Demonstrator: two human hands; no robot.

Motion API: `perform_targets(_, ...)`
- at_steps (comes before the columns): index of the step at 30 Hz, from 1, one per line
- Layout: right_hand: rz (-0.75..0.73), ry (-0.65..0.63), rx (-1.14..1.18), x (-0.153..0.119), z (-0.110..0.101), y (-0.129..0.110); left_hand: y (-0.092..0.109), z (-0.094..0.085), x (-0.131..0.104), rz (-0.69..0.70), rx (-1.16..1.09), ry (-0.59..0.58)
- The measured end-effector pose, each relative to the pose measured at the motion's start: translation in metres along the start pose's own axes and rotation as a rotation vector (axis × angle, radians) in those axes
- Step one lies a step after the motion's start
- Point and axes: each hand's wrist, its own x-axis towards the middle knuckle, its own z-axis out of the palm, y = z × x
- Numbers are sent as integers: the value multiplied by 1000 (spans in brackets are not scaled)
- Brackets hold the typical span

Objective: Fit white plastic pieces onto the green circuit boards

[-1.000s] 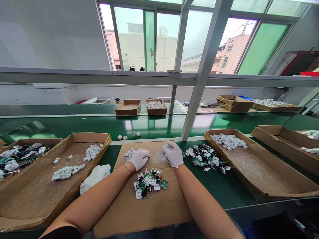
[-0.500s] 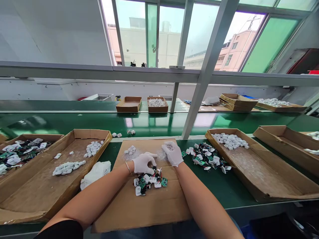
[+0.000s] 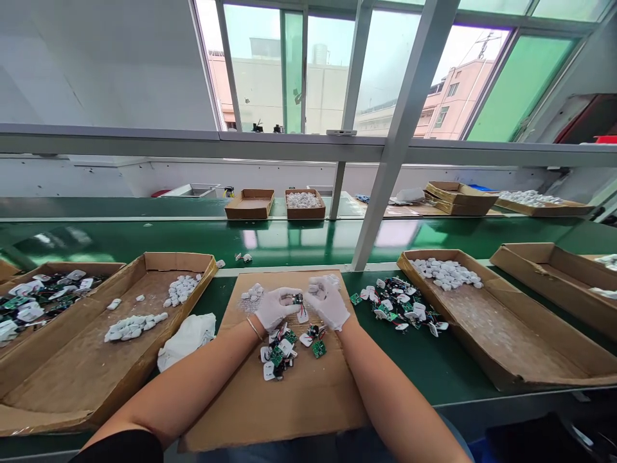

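Head view: dark, wired module

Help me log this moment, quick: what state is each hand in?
Left hand: closed, holding a small wired part.
Right hand: partly curled; whether it holds anything cannot be told.

The cardboard leaves room at its near end; circuit boards (loosely heaped) obstruct the middle.
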Motion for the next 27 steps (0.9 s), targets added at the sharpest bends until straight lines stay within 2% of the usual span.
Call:
perform_targets(3,-14,-2,-23,0,2,5,0,-1,0,14,-10,9)
perform_targets(6,67,-14,67,1,-1,7,0,-2,0,25,-6,26)
perform_targets(11,195,-149,130,-1,-4,2,-1,-4,0,8,-14,55)
perform_targets(13,177,-164,124,-2,-4,0,-2,-5,2,-16,-26,69)
perform_targets(17,90,-132,-76,-3,-5,2,-3,-6,5,-54,-43,94)
perform_targets(22,-167,-89,-309,0,-5,7,-2,-3,5,-41,-24,118)
perform_targets(27,-45,-14,-256,0,-1,18,-7,2,5,-10,-55,116)
